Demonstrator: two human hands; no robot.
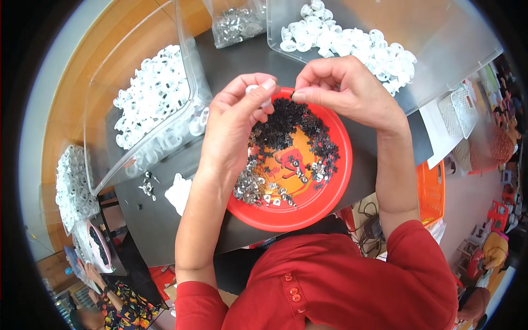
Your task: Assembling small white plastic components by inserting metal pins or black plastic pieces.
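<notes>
Item: left hand (pixel 234 118). It is pinching a small white plastic ring piece (pixel 254 88) between thumb and fingertips, with the other fingers curled in; the piece is being held up over the far rim of the dish, probably so that a small part can be fitted to it.

Item: right hand (pixel 344 88). It is closing thumb and forefinger to a fine pinch just beside the left hand's fingertips; whatever it is gripping is too small to make out.

Item: round red plastic dish (pixel 341 181). It is sitting directly beneath both hands on the dark grey surface (pixel 165 231), apparently keeping loose parts within easy reach. Inside it, a heap of tiny black pieces (pixel 291 124) is lying under the fingers, and a heap of small silver metal pieces (pixel 253 187) is lying nearer the left wrist.

Item: clear plastic bin of white ring pieces (pixel 148 104), standing to the left of the left hand.

Item: second clear plastic bin holding white ring pieces (pixel 352 44), standing beyond the right hand.

Item: clear bag of silver metal pieces (pixel 236 25), lying beyond both hands, between the bins.

Item: orange plastic crate (pixel 432 192), standing off the surface, beside the right forearm.
</notes>
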